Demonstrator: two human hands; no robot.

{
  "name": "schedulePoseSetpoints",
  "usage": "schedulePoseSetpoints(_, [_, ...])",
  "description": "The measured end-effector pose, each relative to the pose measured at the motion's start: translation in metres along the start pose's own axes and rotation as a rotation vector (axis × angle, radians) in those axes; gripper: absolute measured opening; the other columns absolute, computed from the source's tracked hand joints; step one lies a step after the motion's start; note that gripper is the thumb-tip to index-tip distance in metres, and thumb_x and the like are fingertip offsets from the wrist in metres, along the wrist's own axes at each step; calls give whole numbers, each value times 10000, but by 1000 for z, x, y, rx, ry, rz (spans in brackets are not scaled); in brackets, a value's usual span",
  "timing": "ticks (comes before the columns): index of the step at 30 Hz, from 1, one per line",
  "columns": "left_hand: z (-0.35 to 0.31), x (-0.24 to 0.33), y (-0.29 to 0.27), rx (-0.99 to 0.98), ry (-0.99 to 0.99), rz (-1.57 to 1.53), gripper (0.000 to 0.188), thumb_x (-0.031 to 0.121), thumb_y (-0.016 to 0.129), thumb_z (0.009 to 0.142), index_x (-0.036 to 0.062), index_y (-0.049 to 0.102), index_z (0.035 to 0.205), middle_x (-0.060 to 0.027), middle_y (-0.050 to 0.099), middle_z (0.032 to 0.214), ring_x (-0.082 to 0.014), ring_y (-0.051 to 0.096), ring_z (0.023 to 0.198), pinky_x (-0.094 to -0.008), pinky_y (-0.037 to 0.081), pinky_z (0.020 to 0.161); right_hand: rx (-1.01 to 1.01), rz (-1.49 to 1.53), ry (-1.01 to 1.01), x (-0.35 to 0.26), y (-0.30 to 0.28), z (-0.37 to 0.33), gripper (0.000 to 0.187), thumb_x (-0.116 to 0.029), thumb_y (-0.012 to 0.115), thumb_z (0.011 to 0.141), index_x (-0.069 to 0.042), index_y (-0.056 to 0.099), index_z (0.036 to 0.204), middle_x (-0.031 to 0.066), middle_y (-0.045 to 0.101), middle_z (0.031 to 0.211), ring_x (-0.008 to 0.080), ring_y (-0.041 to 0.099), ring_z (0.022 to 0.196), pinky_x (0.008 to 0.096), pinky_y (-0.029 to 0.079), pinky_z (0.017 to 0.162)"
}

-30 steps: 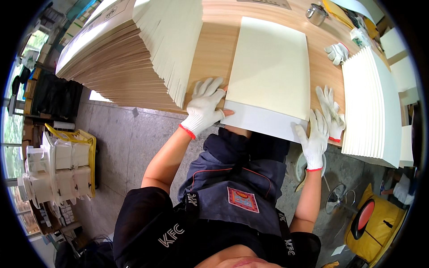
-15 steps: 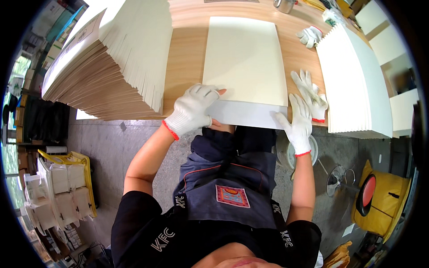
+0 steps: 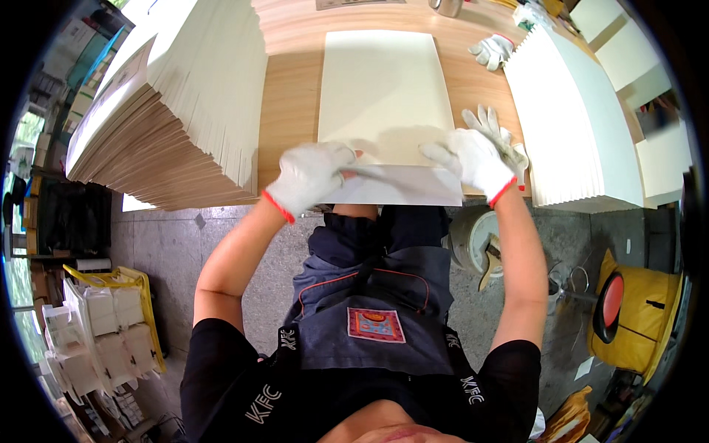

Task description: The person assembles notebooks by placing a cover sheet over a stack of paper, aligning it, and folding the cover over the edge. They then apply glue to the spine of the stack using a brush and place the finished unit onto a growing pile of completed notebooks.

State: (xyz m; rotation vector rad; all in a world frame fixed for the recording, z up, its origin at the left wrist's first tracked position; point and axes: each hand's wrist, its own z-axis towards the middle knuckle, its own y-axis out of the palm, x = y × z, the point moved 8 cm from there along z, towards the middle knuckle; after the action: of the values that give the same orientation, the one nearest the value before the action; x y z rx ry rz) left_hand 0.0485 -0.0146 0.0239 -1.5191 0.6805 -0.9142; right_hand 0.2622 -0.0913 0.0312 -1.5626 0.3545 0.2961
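Note:
A cream sheet or board (image 3: 384,96) lies on the wooden table before me, with a pale grey-white strip (image 3: 421,190) along its near edge, overhanging the table. My left hand (image 3: 314,171), in a white glove with bare fingertips showing, is closed at the strip's left end. A thin blurred streak runs rightward from its fingers; I cannot make out what it is. My right hand (image 3: 478,161), gloved in white with a red cuff, reaches over the near right corner, its fingers stretched leftward and slightly blurred. Beside it lies a loose white glove (image 3: 487,122), partly hidden.
A tall stack of folded boards (image 3: 199,111) stands at the left of the table (image 3: 288,88). Another white stack (image 3: 576,125) stands at the right. A second loose glove (image 3: 492,52) and a metal cup (image 3: 446,6) lie farther back. Below the table is a bucket (image 3: 461,240) with a brush (image 3: 490,262).
My right hand has moved up and inward from the strip's right end onto the sheet's corner. My left hand stays at the left end, where a thin blurred streak now shows. The view has shifted slightly.

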Motion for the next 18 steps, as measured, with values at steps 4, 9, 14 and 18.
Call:
schedulePoseSetpoints(4, [41, -49, 15, -42, -112, -202, 176, 287, 692, 849, 125, 735, 901, -101, 664, 865, -294, 645, 727, -388, 494, 594, -127, -116, 139, 20, -9, 23, 665, -700, 508, 849, -94, 752, 973, 181, 698, 820, 375, 651, 882, 471, 354, 1051])
schedulePoseSetpoints(9, [46, -57, 14, -121, -310, -401, 278, 373, 726, 824, 97, 698, 810, -90, 655, 787, -293, 631, 771, -419, 473, 661, -124, 15, 170, 26, 0, 32, 520, -552, 682, 807, -45, 720, 917, 156, 691, 789, 313, 650, 800, 408, 447, 854])
schedulePoseSetpoints(14, [54, -60, 22, -236, -237, -295, 225, 325, 735, 816, 126, 694, 912, -77, 650, 843, -235, 642, 840, -394, 465, 683, 112, 152, 147, 44, 22, 28, 490, -511, 707, 806, -22, 665, 800, 152, 650, 716, 309, 640, 730, 426, 466, 671])
schedulePoseSetpoints(18, [73, -45, 14, -290, -45, -142, 504, 305, 759, 787, 198, 581, 1246, -80, 638, 1033, -266, 646, 942, -411, 498, 754, 91, 89, 171, 43, 26, 29, 488, -513, 703, 808, -27, 660, 799, 140, 654, 726, 319, 644, 706, 432, 472, 640])
